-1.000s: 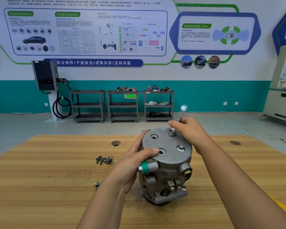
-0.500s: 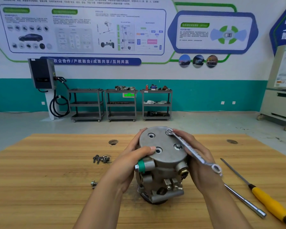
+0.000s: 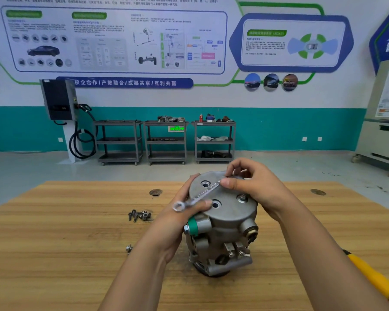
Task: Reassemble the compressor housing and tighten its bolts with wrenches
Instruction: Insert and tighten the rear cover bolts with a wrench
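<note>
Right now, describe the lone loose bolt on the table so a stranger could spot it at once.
Start at the wooden table, then the grey compressor housing standing at its middle. Left of it, beside the person's left forearm, lies the lone bolt. It sits by itself, nearer the camera than the heap of bolts.

The grey metal compressor (image 3: 222, 234) stands upright on the table (image 3: 76, 254), its round cover (image 3: 229, 212) on top. One bolt (image 3: 242, 198) sits in the cover's right side, and two other holes gape. A slim silver wrench (image 3: 200, 195), pinched by the right hand (image 3: 254, 187), slants across the cover with its ring end past the left rim. Loose bolts (image 3: 139, 215) lie heaped to the left.
</note>
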